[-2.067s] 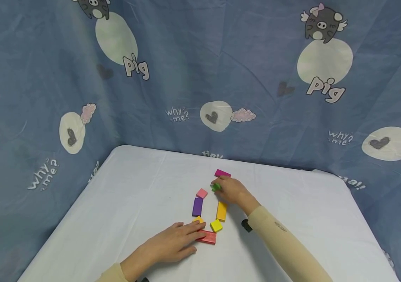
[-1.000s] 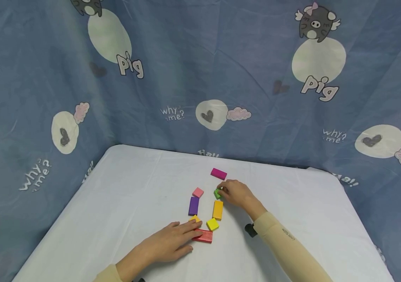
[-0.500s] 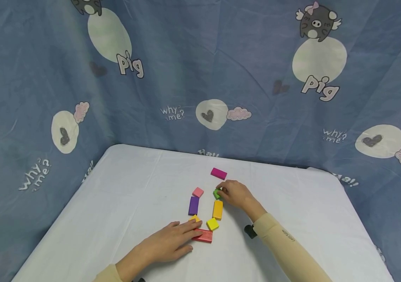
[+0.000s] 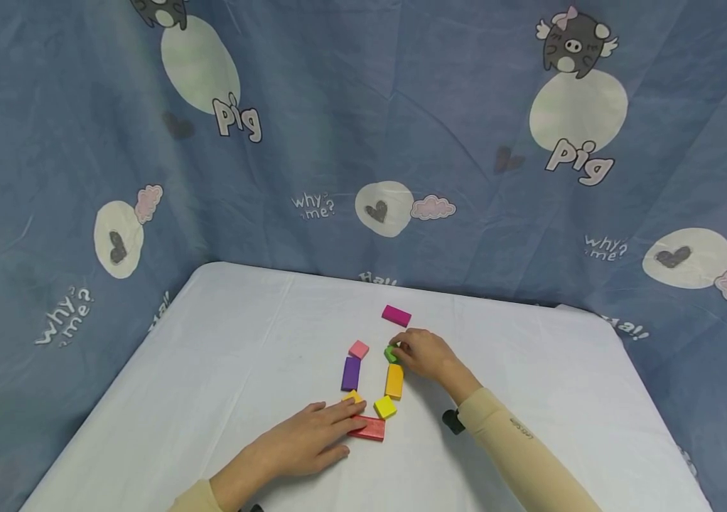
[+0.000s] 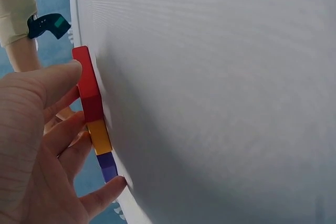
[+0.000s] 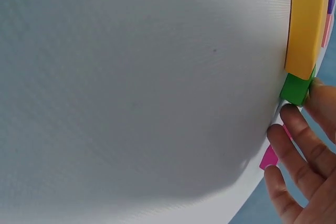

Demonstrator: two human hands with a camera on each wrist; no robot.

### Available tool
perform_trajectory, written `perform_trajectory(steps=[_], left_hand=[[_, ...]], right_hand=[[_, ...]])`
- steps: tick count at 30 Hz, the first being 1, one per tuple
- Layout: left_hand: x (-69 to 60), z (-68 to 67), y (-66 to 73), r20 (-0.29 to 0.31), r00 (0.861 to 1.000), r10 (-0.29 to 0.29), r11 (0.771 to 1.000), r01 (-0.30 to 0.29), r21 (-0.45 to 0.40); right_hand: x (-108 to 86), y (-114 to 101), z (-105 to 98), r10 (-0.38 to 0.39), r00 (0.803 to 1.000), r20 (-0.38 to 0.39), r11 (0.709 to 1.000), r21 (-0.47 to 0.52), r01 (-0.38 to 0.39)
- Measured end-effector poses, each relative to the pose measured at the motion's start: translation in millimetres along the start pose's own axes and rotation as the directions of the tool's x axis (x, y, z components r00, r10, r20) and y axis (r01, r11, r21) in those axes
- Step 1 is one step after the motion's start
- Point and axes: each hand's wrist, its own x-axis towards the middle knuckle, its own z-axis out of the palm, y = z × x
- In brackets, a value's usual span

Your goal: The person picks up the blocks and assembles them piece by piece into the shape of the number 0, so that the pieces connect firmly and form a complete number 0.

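My right hand [image 4: 426, 353] pinches a small green block [image 4: 391, 353] between thumb and finger. In the right wrist view that green block [image 6: 295, 88] sits right at the end of a long orange block [image 6: 305, 24]. My left hand [image 4: 302, 442] lies with fingers extended over a red block [image 4: 372, 429] and a small yellow-orange block [image 4: 353, 396], partly covering both. From the left wrist view, the thumb is at the red block [image 5: 90, 85], with the small yellow-orange block [image 5: 100, 136] and a purple block [image 5: 107, 166] in line beyond it.
A yellow block [image 4: 385, 407] lies between the red and long orange blocks. A pink block [image 4: 359, 349] touches the purple one's far end. Farther back is a magenta block [image 4: 396, 316]. All lie on a white-covered table [image 4: 261, 341] before a blue printed curtain [image 4: 312, 142].
My right hand has brought the green block from near the magenta block back toward the long orange block, then slid it slightly left. The left hand stays in place. The head view shifted a little.
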Motion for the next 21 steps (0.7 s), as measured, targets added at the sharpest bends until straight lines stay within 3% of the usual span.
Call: perform_trajectory(steps=[21], left_hand=[[0.3,1.7,-1.0,-0.001,1.000,-0.006,1.000,0.006,0.001]], right_hand=[[-0.5,-1.4,1.3,-0.007,1.000,0.013,1.000,0.005,0.007]])
